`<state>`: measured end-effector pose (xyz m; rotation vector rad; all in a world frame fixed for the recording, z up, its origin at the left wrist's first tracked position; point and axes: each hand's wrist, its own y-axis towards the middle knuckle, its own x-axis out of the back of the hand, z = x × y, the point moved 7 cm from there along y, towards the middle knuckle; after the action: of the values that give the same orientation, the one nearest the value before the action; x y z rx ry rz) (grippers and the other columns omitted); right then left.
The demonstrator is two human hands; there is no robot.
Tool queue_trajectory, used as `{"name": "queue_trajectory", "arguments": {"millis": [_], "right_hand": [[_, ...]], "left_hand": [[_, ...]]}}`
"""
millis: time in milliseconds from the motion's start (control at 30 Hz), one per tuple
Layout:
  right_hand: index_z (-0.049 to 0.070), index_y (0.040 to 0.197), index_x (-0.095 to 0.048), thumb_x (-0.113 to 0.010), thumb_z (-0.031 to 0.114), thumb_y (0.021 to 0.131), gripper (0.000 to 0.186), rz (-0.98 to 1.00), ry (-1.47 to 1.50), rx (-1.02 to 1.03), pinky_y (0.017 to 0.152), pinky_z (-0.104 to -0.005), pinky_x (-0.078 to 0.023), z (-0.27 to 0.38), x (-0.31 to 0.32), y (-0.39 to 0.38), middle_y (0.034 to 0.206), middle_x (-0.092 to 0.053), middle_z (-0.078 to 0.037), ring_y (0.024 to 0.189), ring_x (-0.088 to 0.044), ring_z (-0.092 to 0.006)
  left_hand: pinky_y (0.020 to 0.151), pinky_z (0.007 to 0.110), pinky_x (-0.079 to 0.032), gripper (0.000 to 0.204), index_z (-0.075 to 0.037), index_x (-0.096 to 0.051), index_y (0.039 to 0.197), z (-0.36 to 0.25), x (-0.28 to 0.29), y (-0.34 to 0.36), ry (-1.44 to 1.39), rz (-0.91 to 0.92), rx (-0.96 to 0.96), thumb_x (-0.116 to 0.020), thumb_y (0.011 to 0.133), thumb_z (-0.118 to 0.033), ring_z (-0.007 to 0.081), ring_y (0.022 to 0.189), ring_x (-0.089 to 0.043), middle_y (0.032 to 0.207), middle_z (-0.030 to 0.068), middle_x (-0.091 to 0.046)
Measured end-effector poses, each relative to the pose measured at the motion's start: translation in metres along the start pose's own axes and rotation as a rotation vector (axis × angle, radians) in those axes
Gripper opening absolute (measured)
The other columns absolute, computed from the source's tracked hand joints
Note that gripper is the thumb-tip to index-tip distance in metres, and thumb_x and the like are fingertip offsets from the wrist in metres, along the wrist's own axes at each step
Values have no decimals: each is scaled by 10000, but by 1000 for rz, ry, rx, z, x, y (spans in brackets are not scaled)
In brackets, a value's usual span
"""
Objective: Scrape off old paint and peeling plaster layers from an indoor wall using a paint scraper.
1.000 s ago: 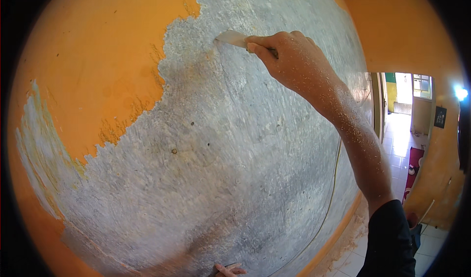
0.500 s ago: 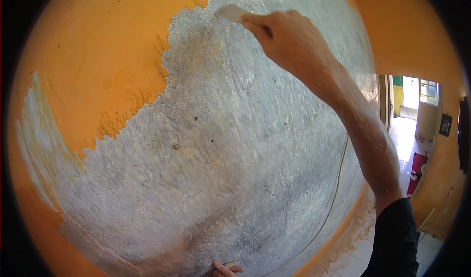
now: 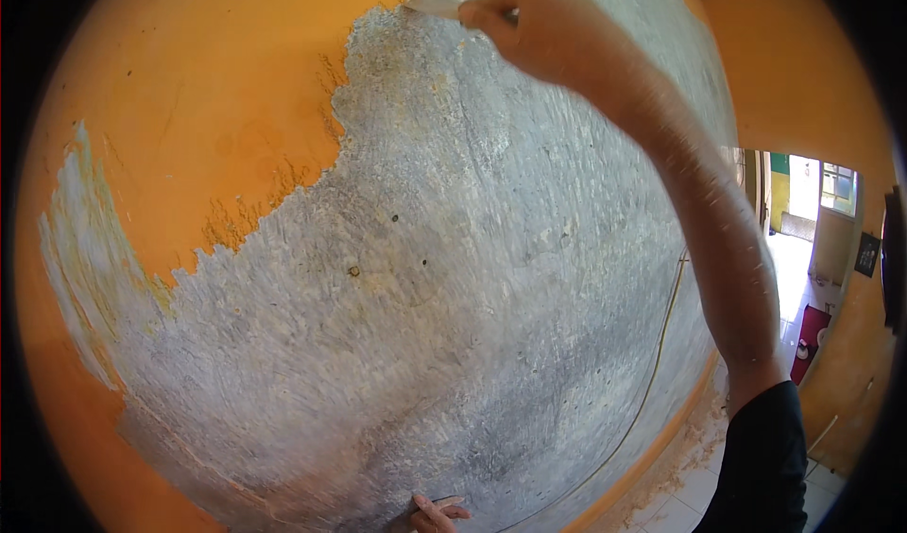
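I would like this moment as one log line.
right hand: holds scraper, tip near orange paint | left hand: partly in view, hold unclear | wall: largely grey

No legible txt, labels, brands, nos. or signs in view.

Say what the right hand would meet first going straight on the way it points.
The right hand, scraper leading, would probably meet the orange paint at its ragged edge; depth is hard to judge.
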<state>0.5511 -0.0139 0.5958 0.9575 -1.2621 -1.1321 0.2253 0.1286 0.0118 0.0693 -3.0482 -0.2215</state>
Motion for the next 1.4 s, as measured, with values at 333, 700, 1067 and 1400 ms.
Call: {"name": "queue_trajectory", "arguments": {"millis": [333, 700, 1067, 1400], "right_hand": [[56, 1072, -707, -560, 244, 961, 264, -102, 58, 176, 469, -266, -457, 20, 6, 19, 815, -710, -147, 513, -600, -170], [-45, 951, -670, -510, 241, 926, 329, 115, 91, -20, 775, -462, -511, 17, 21, 19, 941, -664, -263, 859, -647, -423], [-27, 946, -690, -539, 273, 905, 338, 125, 52, 47, 770, -454, -513, 23, 33, 25, 918, -673, -251, 861, -647, -419], [-38, 874, -687, -570, 296, 884, 354, 82, -28, -7, 729, -450, -516, 25, 16, 8, 884, -671, -243, 798, -659, -394]], "left_hand": [[427, 378, -518, 771, 126, -604, 822, 22, 11, 13, -93, -56, 30, -288, 983, -559, 303, 452, -597, 617, 212, -633], [411, 337, -496, 748, 75, -638, 755, -32, 1, -7, -21, -7, -96, -314, 980, -561, 241, 426, -592, 551, 145, -627], [443, 314, -507, 804, 46, -658, 622, -48, -8, -10, -68, 103, -150, -290, 981, -573, 215, 447, -614, 538, 124, -632], [479, 351, -534, 769, 67, -647, 682, -50, -3, -14, -84, 148, -92, -299, 990, -546, 235, 485, -628, 606, 154, -652]]}}
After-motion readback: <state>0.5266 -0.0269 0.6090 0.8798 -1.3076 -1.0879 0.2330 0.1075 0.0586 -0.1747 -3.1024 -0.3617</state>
